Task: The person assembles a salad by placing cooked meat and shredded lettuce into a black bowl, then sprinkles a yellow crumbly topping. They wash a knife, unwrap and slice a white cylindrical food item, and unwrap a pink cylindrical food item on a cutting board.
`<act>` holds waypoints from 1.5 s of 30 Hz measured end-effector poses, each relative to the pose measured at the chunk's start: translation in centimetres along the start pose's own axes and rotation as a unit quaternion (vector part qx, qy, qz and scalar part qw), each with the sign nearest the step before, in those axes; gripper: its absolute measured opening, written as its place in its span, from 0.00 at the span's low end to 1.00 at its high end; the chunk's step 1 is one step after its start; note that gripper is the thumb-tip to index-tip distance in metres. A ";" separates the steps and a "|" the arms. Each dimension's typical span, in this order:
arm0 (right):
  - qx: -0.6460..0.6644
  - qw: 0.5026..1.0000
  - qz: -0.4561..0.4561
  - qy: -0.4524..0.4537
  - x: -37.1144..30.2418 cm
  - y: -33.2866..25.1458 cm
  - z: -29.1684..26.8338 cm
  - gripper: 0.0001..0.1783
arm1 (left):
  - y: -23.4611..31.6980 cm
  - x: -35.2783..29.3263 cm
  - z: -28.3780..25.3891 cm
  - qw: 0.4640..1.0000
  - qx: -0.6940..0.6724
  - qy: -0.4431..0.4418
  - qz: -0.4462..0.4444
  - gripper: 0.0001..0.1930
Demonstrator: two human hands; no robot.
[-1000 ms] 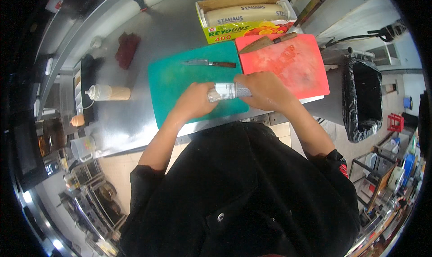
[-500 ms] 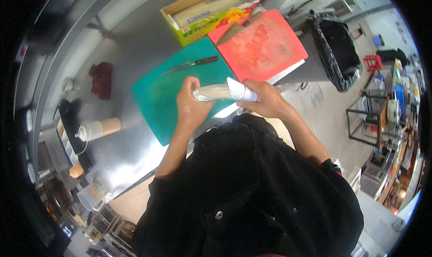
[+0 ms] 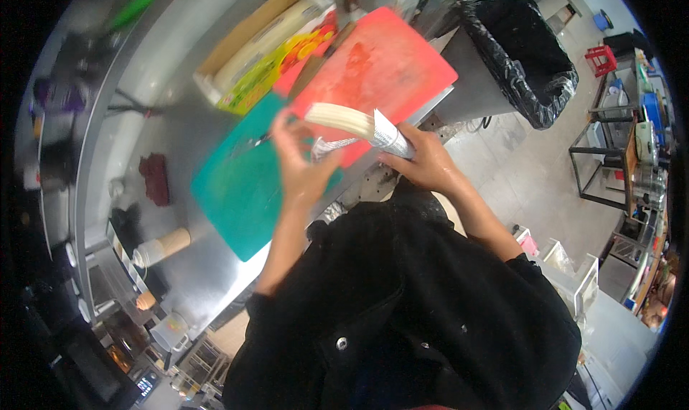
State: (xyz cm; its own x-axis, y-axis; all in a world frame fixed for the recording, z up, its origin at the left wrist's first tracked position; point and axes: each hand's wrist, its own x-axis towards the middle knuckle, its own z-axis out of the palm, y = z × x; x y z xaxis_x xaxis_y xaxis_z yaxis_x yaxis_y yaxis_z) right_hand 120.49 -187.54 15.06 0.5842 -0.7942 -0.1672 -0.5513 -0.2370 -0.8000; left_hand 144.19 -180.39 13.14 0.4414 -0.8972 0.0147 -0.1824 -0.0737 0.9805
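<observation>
My right hand [image 3: 423, 159] is closed around the wrapped end of a curved, pale, ridged bundle [image 3: 341, 119], perhaps long thin strands. A white printed paper wrapper [image 3: 393, 138] covers that end; the other end lies bare. A loosened strip of the wrapper runs to my left hand [image 3: 298, 169], which is blurred but seems to grip it between thumb and fingers. Beneath is a green cutting board [image 3: 230, 202] with a small knife [image 3: 263, 138], mostly hidden by my left fingers. A pink-red cutting board [image 3: 413, 65] with a wide-bladed knife [image 3: 308, 72] adjoins it.
An open carton [image 3: 265, 47] holding a long pale package stands behind the boards. A squeeze bottle [image 3: 161, 246] and a dark red cloth [image 3: 154, 179] lie on the steel table [image 3: 194, 288]. To the right stands a black-lined bin [image 3: 527, 58].
The wrapper has come away from the bundle's left end, which now shows bare. My left hand has shifted slightly left. My view has turned, so boards and carton sit further left.
</observation>
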 end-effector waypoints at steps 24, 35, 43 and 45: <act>-0.193 0.936 -0.002 0.294 8.4 24.6 -35.6 0.42 | 4.2 11.1 12.4 0.935 0.316 -0.139 -0.079 0.16; -0.358 0.846 -0.324 -0.226 9.3 -0.1 -3.2 0.07 | 3.9 0.9 3.3 0.887 0.259 -0.319 -0.209 0.15; -0.403 0.791 -0.341 -0.309 10.4 -5.5 8.2 0.10 | -2.6 -2.9 -8.3 0.873 0.265 -0.362 -0.193 0.18; -0.385 0.804 -0.354 -0.284 13.3 -5.3 8.8 0.17 | -5.4 -2.3 -9.9 0.906 0.252 -0.293 -0.175 0.19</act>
State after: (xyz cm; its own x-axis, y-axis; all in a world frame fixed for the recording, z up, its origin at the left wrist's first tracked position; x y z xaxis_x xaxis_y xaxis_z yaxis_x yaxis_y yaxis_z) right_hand 136.47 -191.91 12.01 0.9710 0.0245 -0.2378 -0.0378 -0.9665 -0.2539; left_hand 152.86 -173.59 9.79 0.0355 -0.8463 -0.5315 -0.5641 -0.4560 0.6884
